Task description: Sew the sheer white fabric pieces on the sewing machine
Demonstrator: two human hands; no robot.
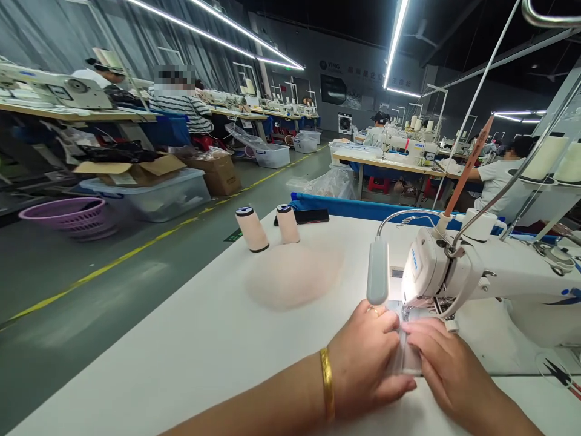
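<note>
A thin, sheer pale fabric [399, 357] lies under the needle area of a white sewing machine [436, 266]. My left hand [367, 357], with a gold bracelet on its wrist, is closed on the fabric's left side, fingers curled and thumb towards me. From the right, my right hand [447, 363] grips the fabric near the presser foot, fingertips close to the needle. The fabric's edges are partly hidden by both hands. Just above my left fingers hangs a small grey lamp [378, 272], lighting the spot.
Two pale thread cones [252, 230] and a dark phone [311, 216] sit at the table's far edge. A blurred pale piece [295, 275] lies on the white tabletop [204, 345]. Small scissors [563, 375] rest at the right. Co-workers sit at other machines beyond.
</note>
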